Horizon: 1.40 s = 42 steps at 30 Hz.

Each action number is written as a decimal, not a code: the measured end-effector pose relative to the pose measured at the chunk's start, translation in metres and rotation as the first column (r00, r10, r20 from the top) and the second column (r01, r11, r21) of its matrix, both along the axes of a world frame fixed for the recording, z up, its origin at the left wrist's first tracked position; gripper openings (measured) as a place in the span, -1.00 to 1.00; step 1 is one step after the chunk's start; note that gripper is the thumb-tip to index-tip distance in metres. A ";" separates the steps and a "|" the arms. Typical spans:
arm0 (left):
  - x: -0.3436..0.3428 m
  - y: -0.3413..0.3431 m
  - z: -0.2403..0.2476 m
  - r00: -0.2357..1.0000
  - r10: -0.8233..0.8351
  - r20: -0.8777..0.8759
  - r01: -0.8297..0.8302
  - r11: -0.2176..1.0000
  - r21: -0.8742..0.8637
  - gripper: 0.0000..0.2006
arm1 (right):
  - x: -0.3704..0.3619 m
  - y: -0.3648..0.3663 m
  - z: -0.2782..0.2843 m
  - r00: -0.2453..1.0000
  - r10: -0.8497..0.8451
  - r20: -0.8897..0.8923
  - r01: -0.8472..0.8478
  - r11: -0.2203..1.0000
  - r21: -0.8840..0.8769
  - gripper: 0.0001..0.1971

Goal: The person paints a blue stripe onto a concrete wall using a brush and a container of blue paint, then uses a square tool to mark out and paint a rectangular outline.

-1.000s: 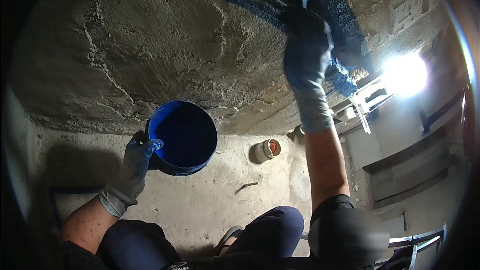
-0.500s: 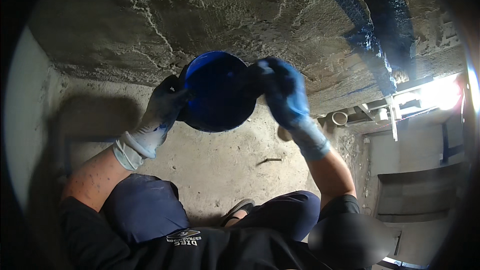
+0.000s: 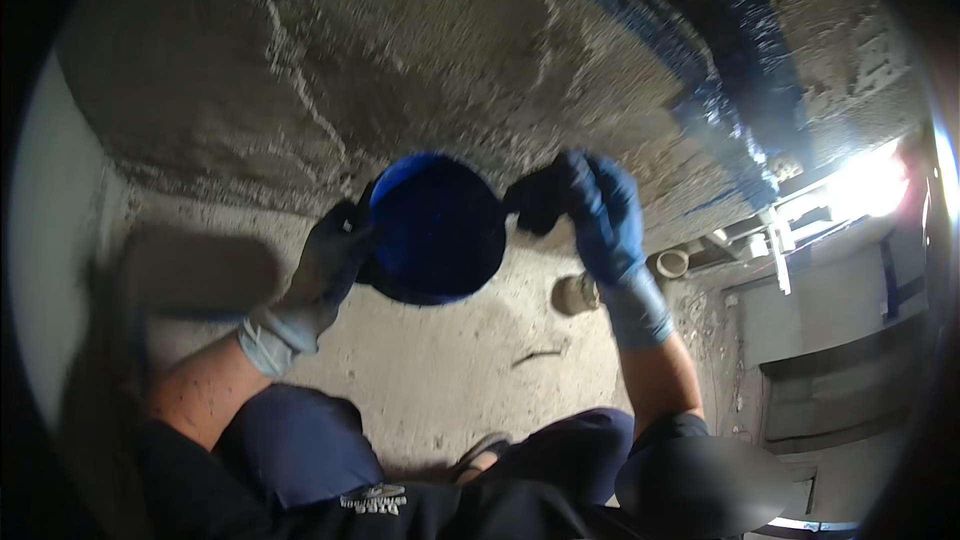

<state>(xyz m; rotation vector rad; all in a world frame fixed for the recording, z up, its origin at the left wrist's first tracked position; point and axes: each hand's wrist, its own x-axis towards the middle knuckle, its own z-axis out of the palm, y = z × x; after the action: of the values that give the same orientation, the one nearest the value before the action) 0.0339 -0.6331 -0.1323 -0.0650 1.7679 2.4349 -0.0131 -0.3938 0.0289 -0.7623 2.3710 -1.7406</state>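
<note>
A round blue bucket [image 3: 437, 240], its inside coated in wet-looking blue, is held up in front of me with its mouth toward me. My left hand [image 3: 335, 255], in a pale glove darkened with paint, grips its left rim. Close by the right rim is my right hand [image 3: 590, 205], its glove stained blue and its fingers curled closed. A dark shape at those fingers reaches toward the rim; I cannot make out whether it is a held thing or the fingertips.
Ahead rises a rough cement wall [image 3: 420, 50] with blue coated bands [image 3: 735, 110] at the right. On the concrete floor [image 3: 420, 370] are a short stick [image 3: 537, 355] and a cylindrical container [image 3: 575, 294]. A pipe end [image 3: 670, 263] and a bright lamp [image 3: 870, 185] are farther right.
The bucket has come lower in the view, nearer me. My right hand has moved from the bucket's mouth to just outside its right rim. My left hand keeps its grip.
</note>
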 end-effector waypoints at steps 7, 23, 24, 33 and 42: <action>0.001 0.004 0.019 0.993 0.012 0.114 -0.026 0.992 0.122 -0.64 | 0.016 0.011 -0.022 0.999 -0.002 -0.040 0.011 0.975 0.224 -0.73; 0.008 -0.006 0.034 0.955 -0.203 0.216 0.190 0.978 0.079 -0.25 | -0.074 -0.070 0.130 -0.214 0.391 -0.895 0.348 0.887 0.304 -0.81; 0.006 -0.008 0.032 0.956 -0.216 0.200 0.203 0.976 0.084 -0.25 | -0.079 -0.073 0.133 -0.204 0.434 -0.878 0.431 0.845 0.317 -0.80; 0.015 -0.011 0.047 0.935 -0.239 0.263 0.239 0.970 0.032 -0.31 | -0.079 0.054 0.116 0.067 0.279 -0.958 0.821 0.530 0.212 -0.82; 0.014 -0.003 0.053 0.979 -0.035 0.200 0.006 0.989 0.145 -0.71 | -0.092 -0.027 0.118 0.245 0.072 -0.967 0.659 0.719 0.221 -0.76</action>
<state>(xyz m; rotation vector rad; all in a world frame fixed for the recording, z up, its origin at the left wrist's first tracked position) 0.0484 -0.6361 -0.0795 -0.2679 1.4978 2.4355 -0.1048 -0.4206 0.1473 -1.5477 3.7706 -0.1513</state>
